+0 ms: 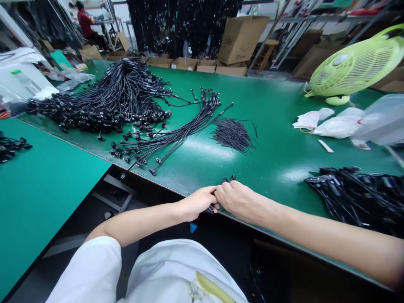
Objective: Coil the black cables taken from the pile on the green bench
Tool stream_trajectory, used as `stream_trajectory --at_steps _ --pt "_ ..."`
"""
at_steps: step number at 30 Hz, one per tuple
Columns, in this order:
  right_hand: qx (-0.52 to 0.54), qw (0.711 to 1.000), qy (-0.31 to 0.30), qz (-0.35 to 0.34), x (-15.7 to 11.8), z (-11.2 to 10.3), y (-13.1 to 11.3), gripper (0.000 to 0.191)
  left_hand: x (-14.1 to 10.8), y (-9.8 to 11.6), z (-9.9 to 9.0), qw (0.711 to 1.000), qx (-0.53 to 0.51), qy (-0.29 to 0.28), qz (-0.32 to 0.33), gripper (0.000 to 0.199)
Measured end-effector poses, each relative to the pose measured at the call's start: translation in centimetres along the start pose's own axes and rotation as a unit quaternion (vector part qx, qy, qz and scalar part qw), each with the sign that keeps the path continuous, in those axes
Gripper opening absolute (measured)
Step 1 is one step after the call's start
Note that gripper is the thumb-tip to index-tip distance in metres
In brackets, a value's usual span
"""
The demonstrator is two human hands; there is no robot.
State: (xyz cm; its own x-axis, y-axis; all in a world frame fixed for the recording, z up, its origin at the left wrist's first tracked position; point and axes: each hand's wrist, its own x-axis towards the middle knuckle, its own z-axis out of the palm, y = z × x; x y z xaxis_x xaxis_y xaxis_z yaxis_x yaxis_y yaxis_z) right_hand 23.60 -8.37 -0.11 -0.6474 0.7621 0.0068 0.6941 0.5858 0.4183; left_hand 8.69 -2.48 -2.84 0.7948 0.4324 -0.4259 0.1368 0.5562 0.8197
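Both hands meet at the front edge of the green table (271, 164), closed around a black cable (229, 179) that is mostly hidden by the fingers. My left hand (202, 202) grips it from the left, with dark parts poking out below. Pressed against it, my right hand (233, 198) is curled closed on the same cable. Just beyond lies a pile of short black ties (232, 134). To its left, a loose row of black cables with connectors (179, 132) stretches across the tabletop.
A large heap of black cables (123, 92) covers the back left. Bundled cables (362, 193) lie at right, below plastic bags (341, 122) and a green fan (356, 63). Cardboard boxes (241, 40) stand behind the table. A person in red (84, 21) sits far back.
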Motion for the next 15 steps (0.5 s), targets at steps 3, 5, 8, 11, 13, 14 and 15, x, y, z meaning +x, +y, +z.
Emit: stream_trajectory --at_steps 3,5,8,11,13,14,15 --pt "0.132 0.986 -0.004 0.100 0.3 0.7 0.7 0.023 0.2 0.3 -0.2 0.998 -0.002 0.034 0.048 0.024" --pt "0.240 0.948 0.021 0.207 0.7 0.9 0.6 0.029 0.6 0.4 -0.5 0.994 -0.002 0.063 0.087 0.023" --pt "0.426 0.824 0.112 0.355 1.2 1.0 -0.1 0.037 1.2 0.7 -0.9 0.983 0.035 0.053 0.171 0.040" --pt "0.591 0.684 0.146 0.402 1.0 1.0 -0.8 0.042 0.7 1.5 -1.5 0.943 0.168 0.048 0.283 0.047" --pt "0.641 0.655 0.121 0.381 0.4 0.9 -0.9 0.045 0.0 2.1 -1.9 0.905 0.279 0.061 0.316 0.052" --pt "0.639 0.663 0.112 0.372 0.0 0.9 -0.7 0.045 -0.3 2.4 -2.1 0.887 0.327 0.063 0.320 0.053" --pt "0.620 0.683 0.111 0.370 -0.4 0.8 -0.6 0.045 -0.6 2.6 -2.1 0.872 0.366 0.060 0.320 0.052"
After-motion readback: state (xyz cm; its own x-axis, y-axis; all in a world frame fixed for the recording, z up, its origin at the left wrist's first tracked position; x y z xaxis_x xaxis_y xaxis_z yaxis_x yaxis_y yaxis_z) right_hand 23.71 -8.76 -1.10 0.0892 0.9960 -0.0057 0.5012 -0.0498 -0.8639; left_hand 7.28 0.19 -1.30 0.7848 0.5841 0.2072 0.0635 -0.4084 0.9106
